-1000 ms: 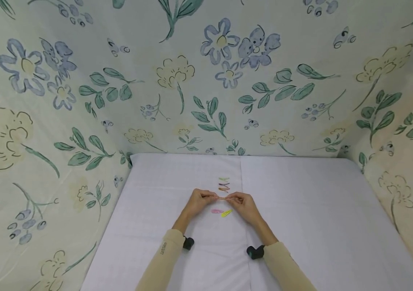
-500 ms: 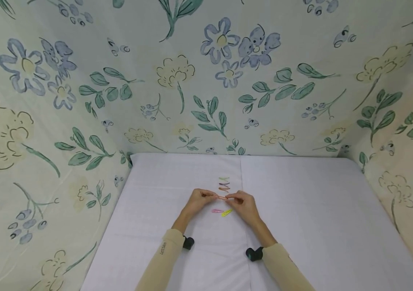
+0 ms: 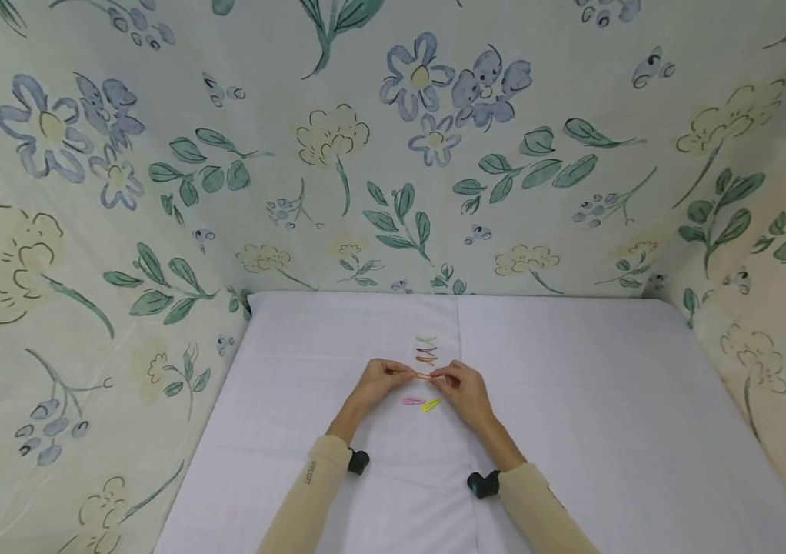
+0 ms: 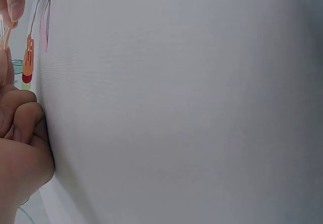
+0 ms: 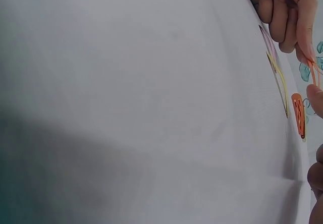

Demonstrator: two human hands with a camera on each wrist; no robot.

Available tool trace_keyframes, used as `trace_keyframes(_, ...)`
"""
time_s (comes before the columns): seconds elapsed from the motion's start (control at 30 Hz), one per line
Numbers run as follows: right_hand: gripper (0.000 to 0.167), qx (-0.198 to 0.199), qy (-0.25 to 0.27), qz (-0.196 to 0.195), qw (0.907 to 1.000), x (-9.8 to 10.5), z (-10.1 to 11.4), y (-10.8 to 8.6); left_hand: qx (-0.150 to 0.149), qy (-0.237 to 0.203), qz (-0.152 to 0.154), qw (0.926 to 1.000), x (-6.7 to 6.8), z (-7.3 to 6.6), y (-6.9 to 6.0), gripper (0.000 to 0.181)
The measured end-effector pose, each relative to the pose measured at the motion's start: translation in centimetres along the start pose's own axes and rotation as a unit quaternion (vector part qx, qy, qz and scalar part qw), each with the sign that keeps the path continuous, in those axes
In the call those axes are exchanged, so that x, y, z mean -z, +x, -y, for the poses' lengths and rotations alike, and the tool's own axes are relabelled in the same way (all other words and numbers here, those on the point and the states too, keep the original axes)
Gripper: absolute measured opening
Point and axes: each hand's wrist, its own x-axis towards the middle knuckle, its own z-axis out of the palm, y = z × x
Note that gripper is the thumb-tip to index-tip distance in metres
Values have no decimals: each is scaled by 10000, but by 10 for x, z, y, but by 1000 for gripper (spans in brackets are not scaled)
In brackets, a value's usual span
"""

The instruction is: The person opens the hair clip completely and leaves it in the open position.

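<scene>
My left hand [image 3: 374,386] and right hand [image 3: 464,391] face each other over the white table. Between them they pinch a small orange hair clip [image 3: 423,376], one hand at each end. In the right wrist view the held orange clip [image 5: 314,72] looks split into thin parted strips between the fingertips. Just beyond the hands lie an orange clip [image 3: 426,360], a dark clip [image 3: 426,351] and a pale green clip [image 3: 426,340] in a column. Nearer the body, a pink clip [image 3: 413,402] and a yellow clip [image 3: 431,405] lie side by side.
A white cloth [image 3: 573,400] with a lengthwise crease covers the table. Floral fabric [image 3: 338,192] hangs behind the far edge and along both sides. Black wrist devices [image 3: 484,484] sit at the cuffs of the beige sleeves [image 3: 545,508].
The held orange clip has tilted slightly, and the right hand's fingers have shifted a little around its end. The clips on the table have stayed in place.
</scene>
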Motion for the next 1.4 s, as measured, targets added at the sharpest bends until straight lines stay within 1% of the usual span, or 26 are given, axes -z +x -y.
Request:
trace_keyframes(0.1, 9, 103, -312, 41, 9995, 0, 1, 0, 80, 23, 29, 10000, 0, -1, 1, 25)
trace_keyframes(0.27, 10, 567, -992, -72, 9934, -1, 3, 0, 292, 89, 101, 9995, 0, -3, 1, 25)
trace_keyframes(0.33, 10, 687, -1112, -138, 9913, -2, 3, 0, 338, 111, 114, 9993, 0, -3, 1, 26)
trace_keyframes(0.4, 9, 694, -1124, -175, 9911, -2, 2, 0, 319, 74, 130, 9994, 1, -3, 1, 26)
trace_keyframes(0.6, 8, 461, -945, -126, 9944, -2, 1, -1, -34, -95, 106, 9999, 0, 0, -1, 23)
trace_keyframes(0.7, 9, 475, -894, -111, 9948, -1, 0, -1, -202, -131, 63, 9997, -2, 1, -2, 21)
trace_keyframes(0.87, 9, 450, -853, -91, 9953, -1, 0, -2, -372, -155, -11, 9992, -3, 2, -3, 17)
trace_keyframes(1.03, 8, 395, -783, -64, 9961, 0, 0, -2, -554, -176, -44, 9983, -4, 5, -2, 18)
trace_keyframes(1.23, 7, 400, -671, -90, 9969, 3, 1, -3, -853, -213, -168, 9960, -7, 6, 0, 15)
trace_keyframes(1.3, 6, 386, -710, -63, 9967, 3, 1, -4, -906, -186, -205, 9955, -8, 6, -1, 13)
trace_keyframes(1.4, 6, 289, -757, 46, 9967, 2, 1, -4, -861, -103, -221, 9960, -10, 5, -1, 12)
